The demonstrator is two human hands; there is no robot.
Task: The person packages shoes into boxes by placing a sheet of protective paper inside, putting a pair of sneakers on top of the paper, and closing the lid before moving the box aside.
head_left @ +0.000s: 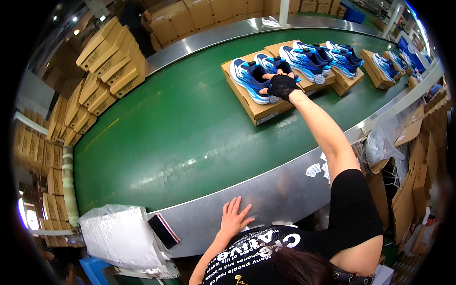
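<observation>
Located just left of and beyond the right grip [282, 87], partly beneath it: blue-and-white shoe pair [244, 78], atop a cardboard box [259, 110]. Right grip: nearer of the two, fingers spread over the heel end; pinching or not, cannot tell. Long axis running from heels at near right to toes at far left; toes pointing away from the right grip. Left grip [233, 219]: well apart toward the near left, fingers spread, resting on the metal ledge [285, 190]. Right of the right grip: further shoe pairs [304, 59], likewise boxed beneath, along the green belt [166, 137].

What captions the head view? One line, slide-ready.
Gloved right hand at blue sneakers on a cardboard box, green belt beneath; left hand on metal edge.
</observation>
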